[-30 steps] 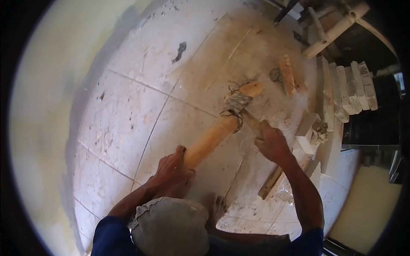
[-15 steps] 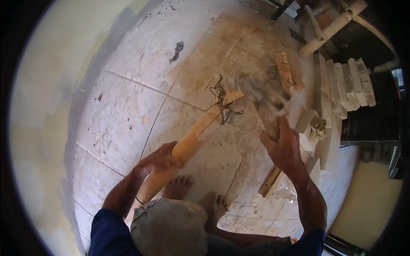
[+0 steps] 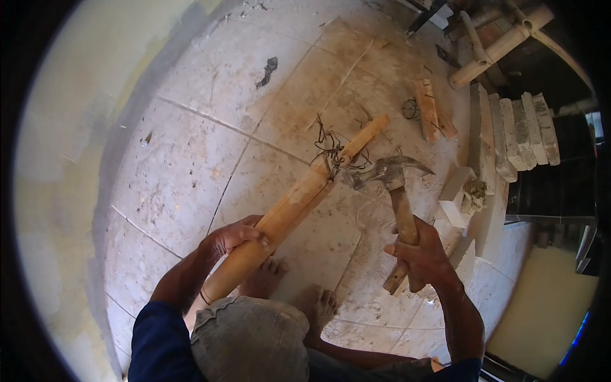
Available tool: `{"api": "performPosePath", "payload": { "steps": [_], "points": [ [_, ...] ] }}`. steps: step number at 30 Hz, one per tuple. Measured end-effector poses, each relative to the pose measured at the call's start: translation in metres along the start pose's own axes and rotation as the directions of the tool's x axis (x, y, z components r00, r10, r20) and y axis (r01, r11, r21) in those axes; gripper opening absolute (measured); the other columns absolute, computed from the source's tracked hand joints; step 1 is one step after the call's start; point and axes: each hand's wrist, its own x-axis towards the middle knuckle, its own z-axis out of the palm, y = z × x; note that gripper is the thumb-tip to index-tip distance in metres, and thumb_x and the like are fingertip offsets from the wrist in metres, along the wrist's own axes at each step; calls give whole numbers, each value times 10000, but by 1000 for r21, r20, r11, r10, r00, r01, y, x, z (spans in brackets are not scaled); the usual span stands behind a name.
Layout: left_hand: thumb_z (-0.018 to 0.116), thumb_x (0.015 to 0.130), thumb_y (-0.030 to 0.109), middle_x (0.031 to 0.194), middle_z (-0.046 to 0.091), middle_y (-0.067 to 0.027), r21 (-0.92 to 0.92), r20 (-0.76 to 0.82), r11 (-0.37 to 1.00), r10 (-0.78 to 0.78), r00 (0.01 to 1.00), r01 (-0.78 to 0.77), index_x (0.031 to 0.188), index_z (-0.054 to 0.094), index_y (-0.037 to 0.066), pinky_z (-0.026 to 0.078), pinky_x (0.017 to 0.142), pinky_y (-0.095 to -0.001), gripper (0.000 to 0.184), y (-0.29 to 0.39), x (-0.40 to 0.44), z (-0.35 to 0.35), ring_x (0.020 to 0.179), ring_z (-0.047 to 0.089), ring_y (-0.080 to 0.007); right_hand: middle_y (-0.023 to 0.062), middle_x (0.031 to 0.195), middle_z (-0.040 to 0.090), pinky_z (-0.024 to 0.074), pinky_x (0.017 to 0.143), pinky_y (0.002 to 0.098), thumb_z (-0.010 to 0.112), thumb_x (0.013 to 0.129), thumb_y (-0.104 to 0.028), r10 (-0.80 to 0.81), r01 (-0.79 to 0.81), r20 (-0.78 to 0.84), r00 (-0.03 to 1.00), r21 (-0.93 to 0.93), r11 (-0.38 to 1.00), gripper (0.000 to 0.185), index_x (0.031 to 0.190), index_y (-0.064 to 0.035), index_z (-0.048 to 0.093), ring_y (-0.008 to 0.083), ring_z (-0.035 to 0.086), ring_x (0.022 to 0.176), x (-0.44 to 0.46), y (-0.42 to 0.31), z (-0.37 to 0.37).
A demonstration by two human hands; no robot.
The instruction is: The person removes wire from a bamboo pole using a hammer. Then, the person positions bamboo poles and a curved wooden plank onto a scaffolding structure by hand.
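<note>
My left hand (image 3: 240, 234) is wrapped round a thick bamboo pole (image 3: 289, 213) that slants from my lap up toward the middle of the view. Tangled dark wire (image 3: 330, 149) is wound about the pole's far end, where a thinner bamboo piece (image 3: 366, 137) sticks out beyond it. In my right hand (image 3: 423, 254) is a claw hammer (image 3: 402, 210), gripped by its wooden handle. Its head is beside the wired end of the pole, the claw pointing right; whether the face touches the wire I cannot tell.
My bare feet (image 3: 267, 277) are on the dirty tiled floor (image 3: 191, 165). To the right stand several pale blocks (image 3: 515, 127) in a row. Wood scraps (image 3: 428, 105) lie further off, below a bamboo frame (image 3: 503, 48). A painted wall (image 3: 70, 159) rises on the left.
The hammer, blurred by motion before, has come down and left to the pole's wired end and now shows sharply. My right hand has dropped lower; my left hand keeps its hold.
</note>
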Motion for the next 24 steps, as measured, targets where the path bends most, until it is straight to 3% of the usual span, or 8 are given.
{"api": "performPosePath", "payload": {
  "steps": [4, 6, 7, 10, 13, 17, 21, 24],
  "points": [
    [681, 691, 169, 973, 617, -106, -54, 44, 998, -16, 999, 18, 1254, 483, -30, 519, 738, -324, 628, -17, 8, -11, 853, 611, -178, 59, 649, 541, 420, 416, 251, 680, 744, -26, 43, -51, 45, 998, 194, 980, 328, 1013, 30, 502, 117, 508, 445, -1, 4, -11],
    [678, 685, 163, 972, 615, -111, -63, 31, 998, -19, 999, 21, 1250, 484, -31, 520, 737, -327, 628, -19, 8, -11, 851, 612, -185, 52, 683, 532, 414, 431, 261, 636, 773, -53, -292, -9, 406, 866, 596, 803, 335, 1071, 30, 508, 131, 521, 473, 3, 10, -24],
    [681, 687, 167, 970, 616, -111, -71, 77, 997, -24, 997, 29, 1252, 483, -32, 520, 737, -327, 630, -15, 7, -9, 846, 613, -182, 52, 683, 532, 414, 431, 261, 636, 773, -53, -288, -14, 407, 867, 597, 802, 335, 1071, 30, 508, 131, 521, 473, 5, 8, -18],
    [685, 689, 174, 969, 616, -111, -108, 152, 993, -23, 988, 40, 1256, 480, -36, 519, 740, -326, 638, -15, 9, -12, 850, 613, -178, 51, 622, 514, 409, 394, 280, 685, 769, -130, -234, 175, 108, 966, 390, 904, 378, 1061, 21, 498, 120, 480, 428, 15, 0, 8],
    [686, 689, 183, 976, 614, -113, -113, 153, 993, -9, 988, 27, 1261, 475, -39, 518, 747, -326, 648, -16, 10, -11, 866, 611, -180, 44, 596, 492, 409, 402, 284, 683, 788, -145, -36, 19, 100, 994, 168, 986, 323, 996, 0, 482, 116, 466, 426, 15, -6, 26],
    [689, 687, 204, 1007, 612, -121, -80, 25, 997, -12, 1000, 14, 1266, 472, -39, 516, 771, -326, 664, -15, 4, -5, 884, 612, -192, 28, 596, 455, 407, 400, 296, 626, 797, -105, -36, -29, 175, 984, 353, 935, 243, 949, -26, 453, 116, 443, 417, 23, 4, 37],
    [693, 698, 232, 1047, 609, -133, -33, 89, 999, -25, 996, 29, 1297, 450, -45, 512, 797, -327, 704, -30, 12, -13, 913, 614, -196, 25, 610, 447, 410, 406, 312, 599, 785, -90, 8, -83, 151, 989, 499, 862, 234, 960, -38, 454, 124, 441, 417, 28, -2, 50],
    [695, 708, 239, 1084, 601, -152, 33, -7, 993, 112, 994, -112, 1340, 406, -51, 508, 824, -330, 753, -49, 17, -20, 952, 611, -205, 27, 644, 454, 410, 408, 326, 573, 774, -84, 50, -91, 85, 995, 582, 808, 235, 972, -45, 453, 129, 448, 423, 33, -3, 55]
  ]
}}
